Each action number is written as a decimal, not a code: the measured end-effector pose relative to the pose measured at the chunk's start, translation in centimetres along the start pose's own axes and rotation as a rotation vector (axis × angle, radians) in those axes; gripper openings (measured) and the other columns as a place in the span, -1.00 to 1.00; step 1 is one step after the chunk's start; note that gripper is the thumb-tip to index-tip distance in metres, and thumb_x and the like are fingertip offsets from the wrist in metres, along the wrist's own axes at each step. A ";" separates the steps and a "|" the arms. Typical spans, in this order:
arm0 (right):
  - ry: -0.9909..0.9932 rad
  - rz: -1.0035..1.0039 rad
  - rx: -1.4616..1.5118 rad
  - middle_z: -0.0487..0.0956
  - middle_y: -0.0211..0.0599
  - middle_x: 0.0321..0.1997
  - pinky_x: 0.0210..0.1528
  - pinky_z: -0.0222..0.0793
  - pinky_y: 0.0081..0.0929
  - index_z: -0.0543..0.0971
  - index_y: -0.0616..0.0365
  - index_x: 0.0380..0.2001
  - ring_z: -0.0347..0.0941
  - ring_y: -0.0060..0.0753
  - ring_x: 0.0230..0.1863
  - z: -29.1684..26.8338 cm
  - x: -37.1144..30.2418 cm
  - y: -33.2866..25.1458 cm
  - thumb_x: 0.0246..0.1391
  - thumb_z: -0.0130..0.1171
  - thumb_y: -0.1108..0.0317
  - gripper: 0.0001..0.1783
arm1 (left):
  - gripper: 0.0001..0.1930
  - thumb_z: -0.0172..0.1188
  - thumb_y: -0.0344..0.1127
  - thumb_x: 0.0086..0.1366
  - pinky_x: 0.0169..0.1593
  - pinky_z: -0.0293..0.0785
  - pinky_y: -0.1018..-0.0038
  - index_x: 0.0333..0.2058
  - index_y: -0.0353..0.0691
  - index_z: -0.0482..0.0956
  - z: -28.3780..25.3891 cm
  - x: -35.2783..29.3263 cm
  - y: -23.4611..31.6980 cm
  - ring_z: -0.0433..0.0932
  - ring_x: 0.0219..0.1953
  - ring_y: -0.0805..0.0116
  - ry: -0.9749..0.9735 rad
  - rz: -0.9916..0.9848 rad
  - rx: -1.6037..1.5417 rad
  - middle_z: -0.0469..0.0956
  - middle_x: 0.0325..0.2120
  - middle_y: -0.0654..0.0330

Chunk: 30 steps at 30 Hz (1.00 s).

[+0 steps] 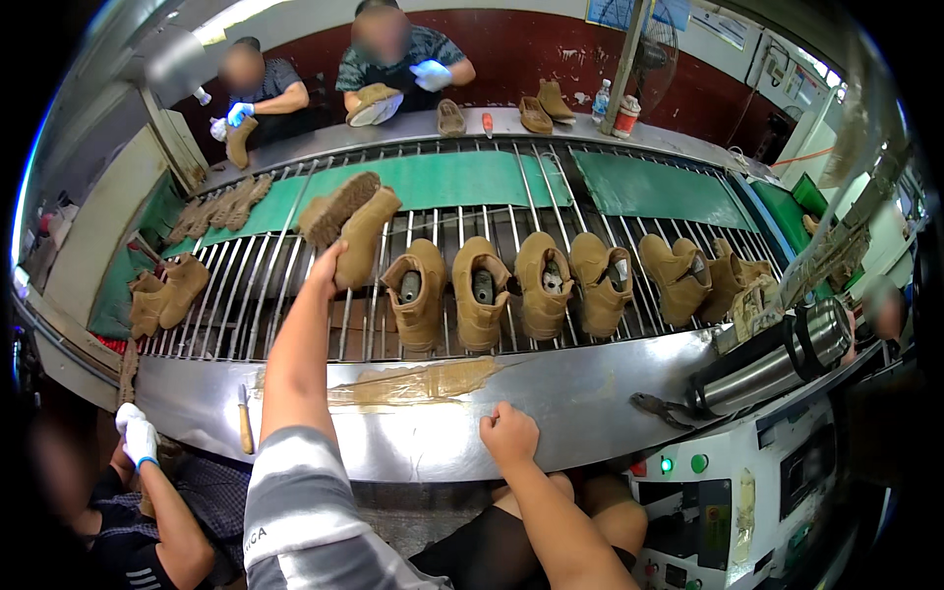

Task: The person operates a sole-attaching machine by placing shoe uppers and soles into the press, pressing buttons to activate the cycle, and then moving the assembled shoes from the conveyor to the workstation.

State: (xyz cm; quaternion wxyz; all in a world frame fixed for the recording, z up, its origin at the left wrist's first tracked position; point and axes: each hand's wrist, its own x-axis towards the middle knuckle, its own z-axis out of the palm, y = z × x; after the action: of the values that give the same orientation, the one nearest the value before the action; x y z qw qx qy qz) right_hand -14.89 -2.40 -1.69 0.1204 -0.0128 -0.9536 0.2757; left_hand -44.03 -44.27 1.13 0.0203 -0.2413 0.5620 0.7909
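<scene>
My left hand (332, 264) is stretched out over the roller conveyor, closed on a pair of tan ankle boots. The nearer boot (366, 236) is in my grip, and the boot behind it (339, 208) turns its brown sole toward me. How the far boot is held is partly hidden. Low on the right, my right hand (509, 436) is curled into a fist at the steel ledge (590, 393), with nothing visible in it. Between the hands and beyond, tan boots (418, 300) stand upright in a row on the rollers, dark pieces showing inside several openings.
A wooden-handled tool (245, 423) lies on the ledge at left. More boots (177, 293) and brown soles (221, 208) rest on the left rollers. A steel flask (777, 359) and a control box (728, 492) are at right. Co-workers (379, 74) sit across; another (147, 501) is at lower left.
</scene>
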 end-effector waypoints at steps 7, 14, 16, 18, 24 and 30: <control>0.019 0.017 0.023 0.53 -0.16 -0.59 -0.40 0.37 -0.06 0.49 0.05 -0.58 0.47 0.03 -0.48 0.3 -0.6 0.2 -0.15 0.17 0.23 -0.84 | -0.40 0.08 0.02 0.28 0.09 0.45 0.18 0.13 -0.33 0.34 -7.8 -24.9 -6.7 0.50 0.03 0.09 -0.101 0.035 -0.215 0.47 0.04 -0.01; -0.427 0.730 1.143 0.55 -0.07 -0.02 0.05 0.34 -0.16 0.51 0.02 0.02 0.48 -0.11 -0.01 0.2 -0.2 -1.4 0.11 0.00 -0.14 -0.43 | -0.29 0.11 0.02 0.17 0.16 0.40 0.13 0.18 -0.36 0.29 -5.4 -43.4 -17.1 0.47 0.09 0.02 -0.414 -0.211 -0.482 0.43 0.10 -0.08; -0.599 0.942 1.873 0.43 -0.08 0.19 0.24 0.19 -0.08 0.37 0.11 0.20 0.36 -0.07 0.17 -6.0 -2.4 -6.3 0.19 -0.20 -0.28 -0.24 | -0.29 0.12 0.02 0.15 0.20 0.36 0.10 0.19 -0.34 0.30 -4.0 -46.5 -18.8 0.45 0.11 -0.03 -0.515 -0.357 -0.538 0.43 0.10 -0.08; -0.564 0.600 2.263 0.39 -0.07 0.24 0.32 0.13 -0.08 0.36 0.16 0.19 0.29 -0.03 0.25 -10.9 -5.3 -6.4 0.23 -0.28 -0.27 -0.23 | -0.21 0.15 0.07 0.11 0.27 0.26 0.07 0.23 -0.30 0.24 -1.5 -48.4 -19.0 0.37 0.19 -0.03 -0.654 -0.493 -0.540 0.36 0.17 -0.08; -0.099 -0.196 2.500 0.46 -0.08 0.06 0.32 0.11 -0.06 0.37 0.11 0.19 0.29 0.00 0.21 -18.6 -12.0 3.8 0.26 -0.20 -0.17 -0.33 | -0.21 0.25 0.04 0.14 0.28 0.17 0.17 0.26 -0.19 0.18 8.8 -49.2 -18.0 0.24 0.24 0.12 -0.842 -0.285 -0.525 0.31 0.17 0.01; -0.016 0.236 2.045 0.08 0.00 0.42 0.34 0.01 0.11 0.06 0.06 0.37 0.00 0.11 0.41 -25.5 -23.5 4.0 0.02 -0.05 -0.36 0.01 | -0.29 0.32 -0.24 0.19 0.18 0.30 0.31 0.24 -0.20 0.17 19.7 -48.4 -21.0 0.33 0.13 0.23 -0.787 -0.173 -0.177 0.38 0.03 0.09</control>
State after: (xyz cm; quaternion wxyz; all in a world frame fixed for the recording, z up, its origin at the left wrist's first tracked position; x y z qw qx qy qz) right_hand 13.74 12.21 11.85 0.0393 0.0041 -0.2564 0.9658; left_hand -2.03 -7.29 7.21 0.2794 0.0322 0.4188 0.8634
